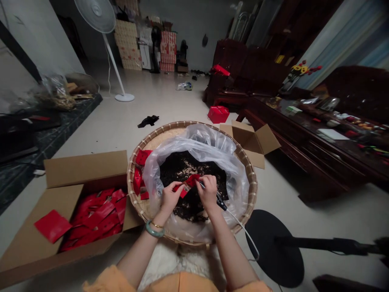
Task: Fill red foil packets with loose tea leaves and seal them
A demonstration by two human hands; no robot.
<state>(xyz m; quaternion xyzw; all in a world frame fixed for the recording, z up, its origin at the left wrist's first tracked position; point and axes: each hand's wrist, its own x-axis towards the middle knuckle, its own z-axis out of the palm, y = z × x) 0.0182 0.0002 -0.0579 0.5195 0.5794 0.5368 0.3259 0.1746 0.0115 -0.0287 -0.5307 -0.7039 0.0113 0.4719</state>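
pale floor (109, 134) of a dim room; stacked boxes (127, 46) along the back.

left hand (170, 197): thumb and fingers pinched on one end of a red packet (192, 180), held above the middle of the tray. right hand (208, 190): fingers wrapped on a black tool (221, 204), silver tip at the packet's other end (contact unclear). two-sided hold probably keeps the packet steady. white cord (253, 240) runs off rightward, presumably to stay clear of the left hand.

below: dark loose material (170, 166) inside clear plastic (241, 174), edges raised around it, likely to contain it. round woven tray (253, 174) under that; its rim would catch strays. spare packets (138, 178) lie between plastic and rim, left side.

outward: left carton (86, 168), flaps spread, heaped with more packets (100, 215); position seems chosen for easy reach. second carton (269, 140) beyond the tray, right. white fan (124, 97) farther off, left.
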